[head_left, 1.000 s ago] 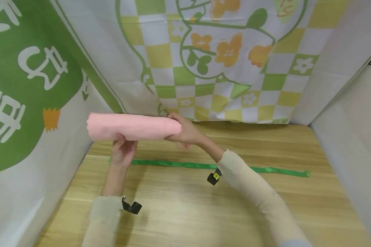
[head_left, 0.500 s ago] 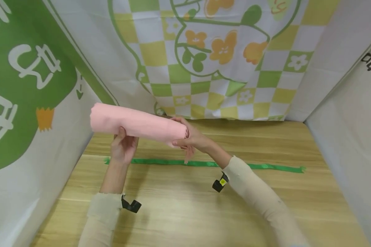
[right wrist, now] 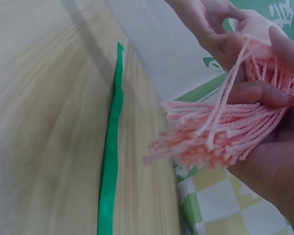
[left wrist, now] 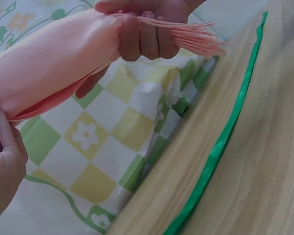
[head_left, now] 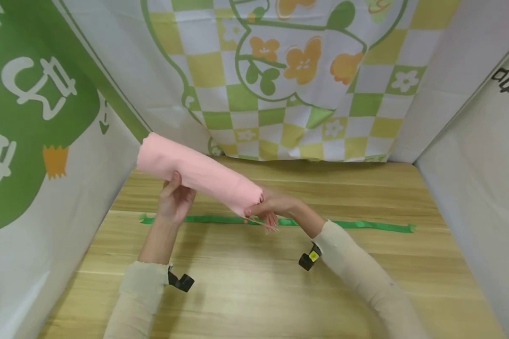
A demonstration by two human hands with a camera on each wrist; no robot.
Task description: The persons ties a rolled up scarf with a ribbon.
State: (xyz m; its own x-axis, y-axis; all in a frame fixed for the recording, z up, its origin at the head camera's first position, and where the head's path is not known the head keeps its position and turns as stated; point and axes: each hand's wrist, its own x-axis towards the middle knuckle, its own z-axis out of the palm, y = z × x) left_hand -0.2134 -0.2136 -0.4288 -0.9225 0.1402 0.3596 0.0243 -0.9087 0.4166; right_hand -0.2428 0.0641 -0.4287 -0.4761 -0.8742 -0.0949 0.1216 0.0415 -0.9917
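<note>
We noted the pink roll [head_left: 199, 172] aslant above the bench [head_left: 246, 282], fringed end [right wrist: 201, 132] lower. The left hand [head_left: 176, 200] held it from beneath, forearm near upright in the head view; the right hand [head_left: 277, 203], forearm slanting inward, gripped the fringed end.

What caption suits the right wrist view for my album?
Pink fringe held in the right hand, a green strip on the wooden table.
</note>
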